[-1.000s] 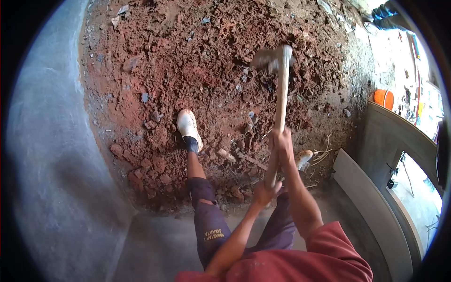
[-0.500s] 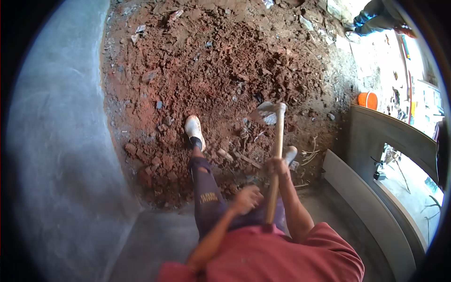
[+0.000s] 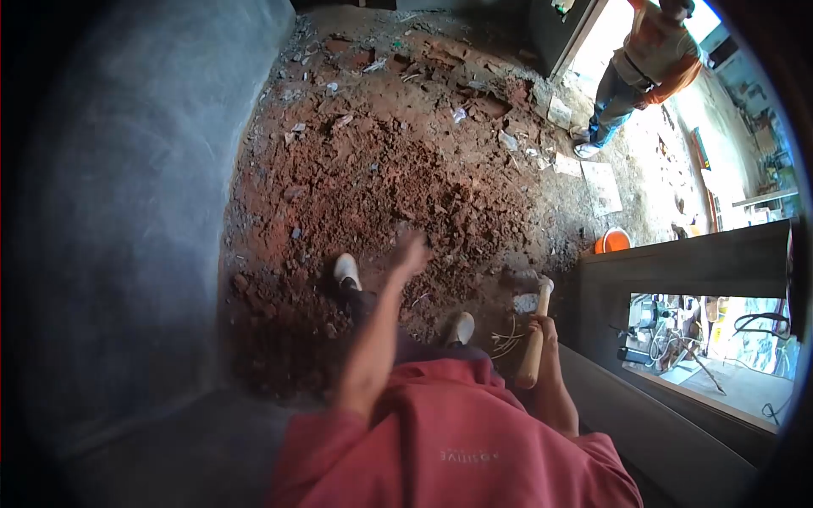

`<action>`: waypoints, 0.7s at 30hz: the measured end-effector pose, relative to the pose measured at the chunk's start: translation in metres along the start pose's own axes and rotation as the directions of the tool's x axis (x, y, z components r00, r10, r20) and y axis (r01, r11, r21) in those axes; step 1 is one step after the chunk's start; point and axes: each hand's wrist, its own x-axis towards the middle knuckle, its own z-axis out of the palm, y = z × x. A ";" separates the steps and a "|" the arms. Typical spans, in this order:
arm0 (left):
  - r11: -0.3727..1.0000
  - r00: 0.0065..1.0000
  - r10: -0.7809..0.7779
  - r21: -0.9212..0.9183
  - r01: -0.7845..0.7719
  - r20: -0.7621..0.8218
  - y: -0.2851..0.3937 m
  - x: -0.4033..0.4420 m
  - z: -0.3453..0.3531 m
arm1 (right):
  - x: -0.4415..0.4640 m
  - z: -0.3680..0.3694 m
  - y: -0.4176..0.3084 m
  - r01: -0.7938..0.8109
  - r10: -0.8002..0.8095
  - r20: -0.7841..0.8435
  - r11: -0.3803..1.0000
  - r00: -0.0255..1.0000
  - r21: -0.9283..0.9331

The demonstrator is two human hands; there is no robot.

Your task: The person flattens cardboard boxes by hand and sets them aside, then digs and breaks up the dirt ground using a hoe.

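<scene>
My right hand is wrapped round the wooden handle of a hoe at my right side. The hoe's head points away from me, beside a heap of reddish-brown soil; its blade looks dark and blurred. My left hand is raised in front of me above the soil, away from the hoe. Motion smears its fingers, and I see nothing in it. Both my shoes stand on the dirt, the left shoe further forward than the right shoe.
A smooth grey wall runs along the left. At the right are an orange bucket and a low grey wall with an opening. Another person stands at the far right near a flat board. Scraps litter the soil.
The hoe and my right hand have moved out to the right. My left hand has swung forward and up. The view has tilted up, showing more of the other person.
</scene>
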 end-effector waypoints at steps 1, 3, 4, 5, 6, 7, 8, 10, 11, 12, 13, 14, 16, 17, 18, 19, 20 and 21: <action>0.992 0.991 0.092 0.072 -0.099 0.092 0.019 -0.017 0.056 | -0.026 0.003 -0.003 0.071 -0.072 -0.020 0.996 0.997 -0.053; 0.930 0.916 0.265 0.170 -0.325 0.302 0.043 -0.040 0.146 | -0.090 0.012 -0.001 0.323 -0.292 0.185 0.931 0.939 -0.170; 0.894 0.867 0.300 0.199 -0.401 0.397 0.045 -0.050 0.173 | -0.093 0.003 -0.006 0.325 -0.293 0.186 0.929 0.938 -0.175; 0.851 0.822 0.298 0.255 -0.459 0.485 0.045 -0.060 0.185 | -0.097 -0.008 -0.010 0.457 -0.382 0.258 0.801 0.887 -0.387; 0.856 0.830 0.297 0.253 -0.451 0.472 0.032 -0.060 0.187 | -0.101 -0.017 -0.011 0.565 -0.431 0.367 0.591 0.824 -0.576; 0.823 0.829 0.284 0.321 -0.469 0.483 0.015 -0.056 0.182 | -0.105 -0.026 -0.013 0.642 -0.472 0.469 0.323 0.746 -0.695; 0.787 0.837 0.275 0.389 -0.479 0.473 -0.003 -0.049 0.169 | -0.087 -0.047 -0.017 0.640 -0.433 0.494 0.319 0.754 -0.699; 0.832 0.890 0.353 0.338 -0.440 0.288 -0.059 -0.051 0.115 | -0.031 -0.086 -0.036 0.591 -0.434 0.410 0.474 0.802 -0.653; 0.791 0.898 0.425 0.437 -0.429 0.112 -0.093 -0.056 0.087 | -0.019 -0.091 -0.045 0.477 -0.347 0.327 0.670 0.879 -0.569; 0.745 0.870 0.491 0.540 -0.391 -0.049 -0.123 -0.067 0.063 | -0.019 -0.081 -0.059 0.090 -0.024 0.220 0.951 0.975 -0.296; 0.782 0.872 0.456 0.548 -0.297 -0.178 -0.148 -0.081 0.041 | 0.048 -0.120 -0.085 -0.300 0.341 0.180 0.929 0.923 -0.217; 0.833 0.831 0.466 0.467 -0.297 -0.304 -0.194 -0.075 0.020 | 0.083 -0.149 -0.082 0.042 0.030 0.184 0.925 0.982 -0.376; 0.873 0.787 0.453 0.386 -0.297 -0.419 -0.205 -0.136 0.004 | 0.135 -0.183 -0.083 0.230 -0.182 0.146 0.847 0.972 -0.479; 0.883 0.756 0.461 0.323 -0.340 -0.464 -0.226 -0.148 -0.003 | 0.150 -0.186 -0.087 0.120 -0.079 0.119 0.911 0.990 -0.394; 0.889 0.751 0.451 0.315 -0.332 -0.482 -0.234 -0.169 -0.004 | 0.127 -0.161 -0.075 0.214 -0.136 0.177 0.786 0.975 -0.580; 0.929 0.769 0.362 0.269 -0.253 -0.527 -0.237 -0.188 -0.007 | 0.105 -0.139 -0.061 0.361 -0.184 0.312 0.542 0.932 -0.759; 0.959 0.782 0.272 0.222 -0.174 -0.561 -0.236 -0.202 -0.009 | 0.081 -0.117 -0.049 0.499 -0.204 0.457 0.290 0.866 -0.817; 0.960 0.782 0.268 0.222 -0.169 -0.563 -0.233 -0.211 -0.014 | 0.061 -0.101 -0.041 0.606 -0.197 0.582 0.089 0.789 -0.790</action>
